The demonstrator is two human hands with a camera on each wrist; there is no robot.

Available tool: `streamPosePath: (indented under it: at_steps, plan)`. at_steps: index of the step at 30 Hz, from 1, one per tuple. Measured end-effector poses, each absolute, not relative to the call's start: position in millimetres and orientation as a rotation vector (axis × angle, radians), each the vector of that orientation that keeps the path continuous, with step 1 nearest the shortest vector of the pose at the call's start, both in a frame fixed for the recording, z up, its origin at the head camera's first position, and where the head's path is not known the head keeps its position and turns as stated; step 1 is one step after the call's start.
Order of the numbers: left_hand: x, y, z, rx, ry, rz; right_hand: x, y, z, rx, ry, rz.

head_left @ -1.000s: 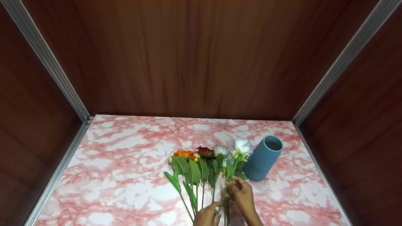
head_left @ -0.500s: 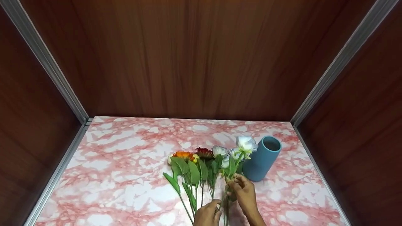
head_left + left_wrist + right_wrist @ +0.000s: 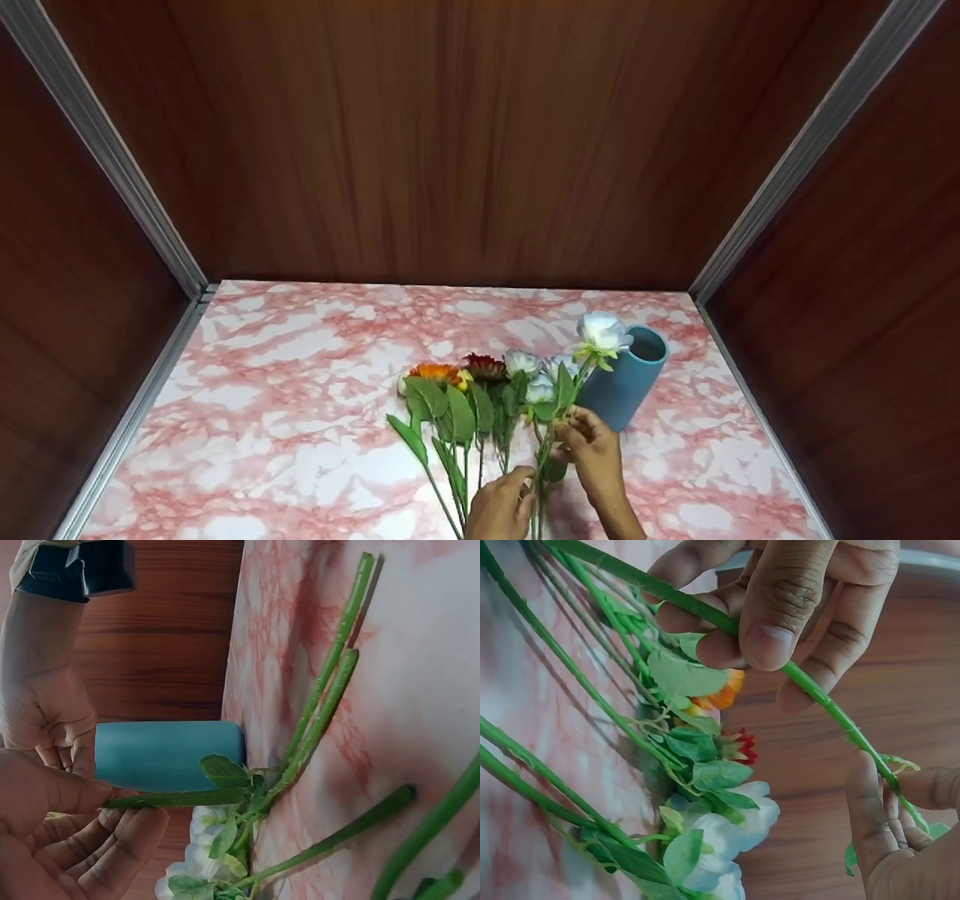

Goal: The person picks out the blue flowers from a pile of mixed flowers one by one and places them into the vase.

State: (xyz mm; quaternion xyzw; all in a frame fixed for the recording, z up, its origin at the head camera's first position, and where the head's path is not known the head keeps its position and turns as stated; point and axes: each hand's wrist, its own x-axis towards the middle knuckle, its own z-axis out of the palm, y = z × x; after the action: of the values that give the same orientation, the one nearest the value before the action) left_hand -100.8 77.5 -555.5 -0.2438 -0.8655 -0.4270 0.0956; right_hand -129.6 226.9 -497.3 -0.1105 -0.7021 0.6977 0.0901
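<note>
Right hand (image 3: 594,450) and left hand (image 3: 501,511) each hold a pinching grip on the stem of the white rose (image 3: 602,332), raised off the table (image 3: 285,420); blue vase (image 3: 622,382) lying at 1 o'clock, remaining flowers (image 3: 480,375) at 10 o'clock.

Our left hand (image 3: 501,510) sits low and near, its fingers curled in a pinch. Our right hand (image 3: 594,450) reaches farther forward, thumb and fingertips pinched together, wrist angled inward.
</note>
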Motion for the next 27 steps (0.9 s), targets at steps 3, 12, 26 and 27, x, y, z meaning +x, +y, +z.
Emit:
streamPosePath:
  at_steps: [3,12,26,27]
  plan:
    - [-101.0,79.1,-554.9,-0.721,-2.541,-1.234,-129.7,228.0,-495.3,-0.325,-2.085,2.065]
    - [-103.7,82.8,-551.1,-0.71,-2.526,-1.22,-132.0,229.7,-491.5,-0.349,-2.085,2.026]
    - [-106.2,87.4,-546.6,-0.734,-2.474,-1.192,-133.7,234.2,-487.2,-0.326,-2.051,2.032]
    - [-106.4,88.0,-546.6,-0.729,-2.466,-1.183,-134.0,234.5,-486.8,-0.328,-2.047,2.033]
